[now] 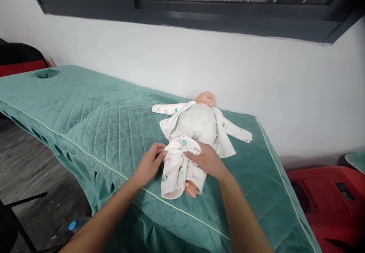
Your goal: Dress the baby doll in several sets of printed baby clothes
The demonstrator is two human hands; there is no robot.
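Starting at the far left, a black-and-red chair (pixel 23 57) stands beyond the green bed (pixel 99 120), which has a hole (pixel 47 73) near that end; a blue-capped bottle (pixel 73 225) is below its near edge. The left hand (pixel 148 165) is at the side of the trousers (pixel 175 169), thumb and forefinger drawn together on the cloth near the waist.

Between the hands lies the doll (pixel 196 120), on its back on the bed, head toward the wall (pixel 251 82). The trousers cover its legs and reach the lower belly, so they look mostly on; one foot (pixel 191 188) shows at the right-hand cuff, none at the other. The jacket (pixel 227 146) is spread open beneath the doll, sleeves out to both sides, its front not yet closed; whether arms fill them, I cannot tell.

The right hand (pixel 210 161) holds the other side of the waist, thumb across the front, other fingers largely hidden. Farthest right is a red plastic object (pixel 336 211).
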